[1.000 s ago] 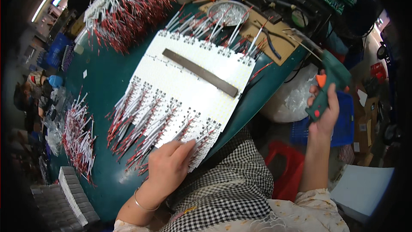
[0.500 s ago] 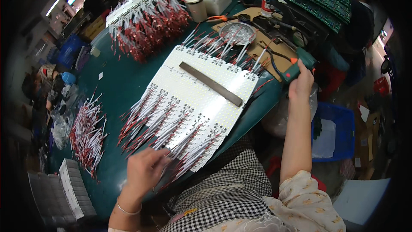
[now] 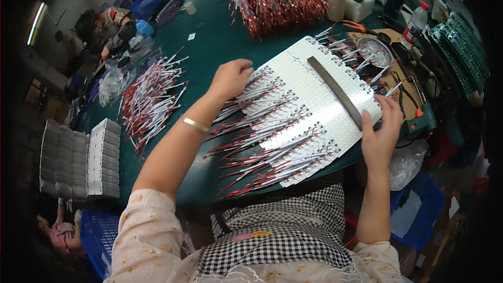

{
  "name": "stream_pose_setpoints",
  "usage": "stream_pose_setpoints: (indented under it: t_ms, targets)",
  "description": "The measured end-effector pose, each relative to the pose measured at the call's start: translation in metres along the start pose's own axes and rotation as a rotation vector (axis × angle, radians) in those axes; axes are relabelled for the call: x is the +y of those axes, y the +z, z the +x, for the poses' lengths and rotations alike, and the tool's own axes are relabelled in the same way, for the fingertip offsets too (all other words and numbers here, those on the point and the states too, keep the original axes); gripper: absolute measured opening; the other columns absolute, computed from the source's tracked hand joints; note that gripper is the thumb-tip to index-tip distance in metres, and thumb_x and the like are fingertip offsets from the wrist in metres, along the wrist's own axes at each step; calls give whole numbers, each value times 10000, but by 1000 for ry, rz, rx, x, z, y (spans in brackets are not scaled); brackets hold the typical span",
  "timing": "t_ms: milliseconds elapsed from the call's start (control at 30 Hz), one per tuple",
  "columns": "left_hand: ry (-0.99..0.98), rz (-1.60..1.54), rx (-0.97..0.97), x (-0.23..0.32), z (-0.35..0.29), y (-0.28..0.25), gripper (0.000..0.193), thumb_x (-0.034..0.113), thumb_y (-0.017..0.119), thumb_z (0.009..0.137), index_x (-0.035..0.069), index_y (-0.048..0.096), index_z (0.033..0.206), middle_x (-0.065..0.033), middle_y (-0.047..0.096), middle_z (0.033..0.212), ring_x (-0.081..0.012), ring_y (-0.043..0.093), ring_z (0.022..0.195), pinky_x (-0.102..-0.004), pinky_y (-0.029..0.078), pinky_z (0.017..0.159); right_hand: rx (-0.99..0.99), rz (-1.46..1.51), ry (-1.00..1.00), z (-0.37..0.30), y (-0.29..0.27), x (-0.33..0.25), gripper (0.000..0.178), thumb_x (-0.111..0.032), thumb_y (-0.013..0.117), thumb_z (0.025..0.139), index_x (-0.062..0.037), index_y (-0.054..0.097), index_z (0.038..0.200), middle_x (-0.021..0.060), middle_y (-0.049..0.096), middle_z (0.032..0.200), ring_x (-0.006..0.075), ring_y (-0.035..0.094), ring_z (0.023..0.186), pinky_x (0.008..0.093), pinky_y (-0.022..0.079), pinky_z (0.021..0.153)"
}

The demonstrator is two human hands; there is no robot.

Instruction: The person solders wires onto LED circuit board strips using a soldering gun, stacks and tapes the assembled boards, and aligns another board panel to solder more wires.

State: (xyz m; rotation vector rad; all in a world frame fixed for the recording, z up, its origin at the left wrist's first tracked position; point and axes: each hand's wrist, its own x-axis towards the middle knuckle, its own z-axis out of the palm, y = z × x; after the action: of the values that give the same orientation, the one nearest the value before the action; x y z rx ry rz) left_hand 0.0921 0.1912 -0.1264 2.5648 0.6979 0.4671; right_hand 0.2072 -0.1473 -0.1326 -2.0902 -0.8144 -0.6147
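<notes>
A row of white LED circuit boards [image 3: 293, 97] lies on the green table, with white and red wires [image 3: 262, 149] sticking out along the left and far right edges. Across the boards rests a flat dark metal bar [image 3: 335, 91]. My left hand [image 3: 230, 79] is at the far left corner of the boards beside the wire ends, fingers curled together; what they pinch is hidden. At the right edge of the boards is my right hand [image 3: 381, 133], thumb and fingers apart, beside the bar's near end. A green tool with an orange part [image 3: 423, 120] lies just right of it.
Loose wires [image 3: 154, 97] are heaped on the left of the table [image 3: 209, 26]. More wired boards [image 3: 277, 0] stand at the back. A metal dish [image 3: 374, 52], pliers [image 3: 359, 27], a bottle [image 3: 416, 21] and stacked green circuit boards [image 3: 461, 52] crowd the right. White blocks [image 3: 102, 157] stand left.
My right hand has left the green tool and come to the boards' right edge. My left hand has moved from the near wires to the far left corner. The view has turned left.
</notes>
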Motion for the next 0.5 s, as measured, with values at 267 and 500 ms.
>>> stream_pose_setpoints:
  t_ms: [267,500]
  targets:
    - [-96,186,-300,12,41,33,662,575,587,806,19,639,1161,-212,624,1162,-346,592,1081,-402,453,944,-280,-340,-141,19,30,-3,235,-250,732,752,-55,605,783,76,570,827,256,594,816,383,503,663]
    - [-87,225,-330,19,47,32,636,560,634,779,-11,679,1057,-242,652,1045,-368,623,997,-407,482,880,-307,-262,-229,17,20,0,237,-234,736,738,-41,605,778,92,568,822,257,606,809,367,524,642]
